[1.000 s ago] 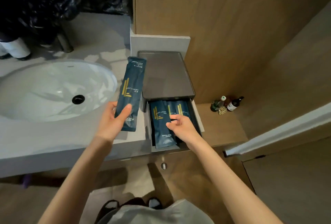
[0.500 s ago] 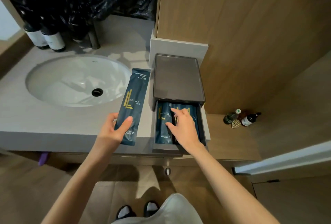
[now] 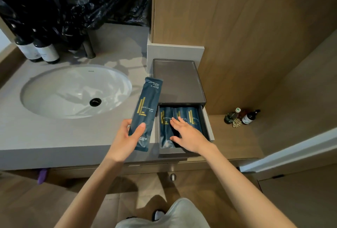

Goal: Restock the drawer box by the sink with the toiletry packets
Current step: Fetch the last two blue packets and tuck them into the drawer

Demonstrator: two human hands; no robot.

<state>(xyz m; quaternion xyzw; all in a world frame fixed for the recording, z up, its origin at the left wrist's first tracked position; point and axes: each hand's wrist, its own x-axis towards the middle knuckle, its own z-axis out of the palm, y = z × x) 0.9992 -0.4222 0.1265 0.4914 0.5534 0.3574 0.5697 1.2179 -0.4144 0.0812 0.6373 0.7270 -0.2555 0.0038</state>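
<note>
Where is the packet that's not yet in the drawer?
Head view, centre: the packet is gripped by the left hand over the counter, between the sink and the open drawer.

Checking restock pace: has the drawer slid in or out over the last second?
No. The drawer sticks out of the drawer box as far as before; the right hand lies flat on its packets.

Covers the lower halves of two drawer packets (image 3: 193,118) with the right hand (image 3: 189,134). Cannot read labels on the small bottles (image 3: 248,118) at the back edge of the ledge (image 3: 233,140).
</note>
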